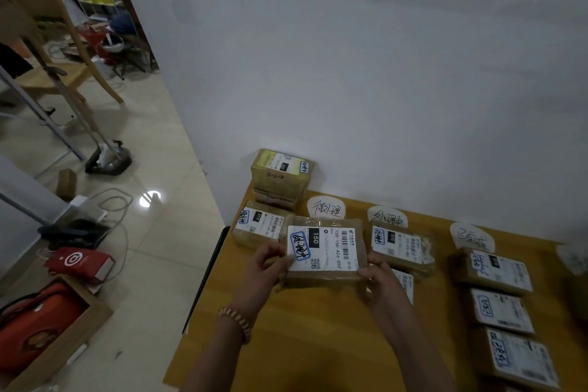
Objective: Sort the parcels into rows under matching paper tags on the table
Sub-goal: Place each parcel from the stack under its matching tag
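Note:
I hold a brown parcel (324, 250) with a white label marked 150 above the wooden table (305, 337). My left hand (265, 269) grips its left edge and my right hand (378, 277) grips its right edge. Three paper tags lie along the far edge: the first tag (326, 208), the second tag (387, 217) and the third tag (472, 237). Below the second tag lies a parcel (401, 247), with another partly hidden behind my right hand. Under the third tag runs a row of three parcels (499, 312). A stack of parcels (280, 177) and one parcel (259, 226) sit at the far left corner.
A white wall rises right behind the table. To the left is tiled floor with cables, a red bag (79, 262), a cardboard box (57, 334) holding an orange bag, and a wooden chair (63, 67). A fourth white tag (572, 259) shows at the right edge.

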